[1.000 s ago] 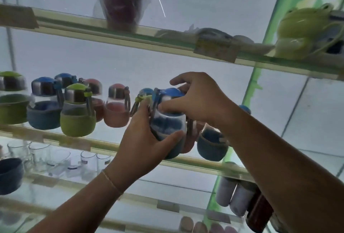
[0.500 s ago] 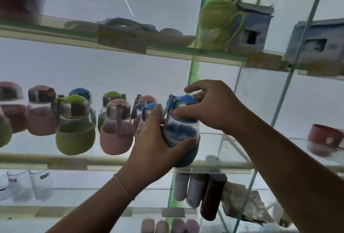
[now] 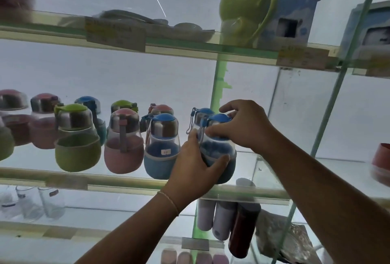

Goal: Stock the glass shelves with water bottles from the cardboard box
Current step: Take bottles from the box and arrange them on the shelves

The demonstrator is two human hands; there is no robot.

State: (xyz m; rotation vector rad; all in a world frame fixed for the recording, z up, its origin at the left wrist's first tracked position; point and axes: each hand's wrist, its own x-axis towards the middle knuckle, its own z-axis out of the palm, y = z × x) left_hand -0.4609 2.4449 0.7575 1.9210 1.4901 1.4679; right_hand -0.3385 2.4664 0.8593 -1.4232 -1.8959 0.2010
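Both hands are on the same blue-capped water bottle (image 3: 218, 154) at the right end of the middle glass shelf (image 3: 126, 184). The left hand (image 3: 195, 170) is wrapping around the blue sleeve at the bottom, thumb across the front, and the right hand (image 3: 242, 126) is curling over the cap and steel collar from above. So it's a 2-handed grip, neither hand free. The bottle is looking like it's sitting on or just above the glass, can't tell which from down here.

It's going in just beside another blue bottle (image 3: 162, 147), with a third blue cap (image 3: 203, 111) peeking out right behind it. Further left there's a pink bottle (image 3: 124, 143) and a green bottle (image 3: 77, 139) in the front row.

What I'd worry about: the row is packed tight, so nudging it left could be knocking the neighbour into the pink one, domino style. It's also sitting close to the front lip, and on glass those rounded bottoms could be sliding forward and off. The strap loop (image 3: 191, 123) hanging at the side could be snagging a finger when letting go.

The cardboard box isn't in view.
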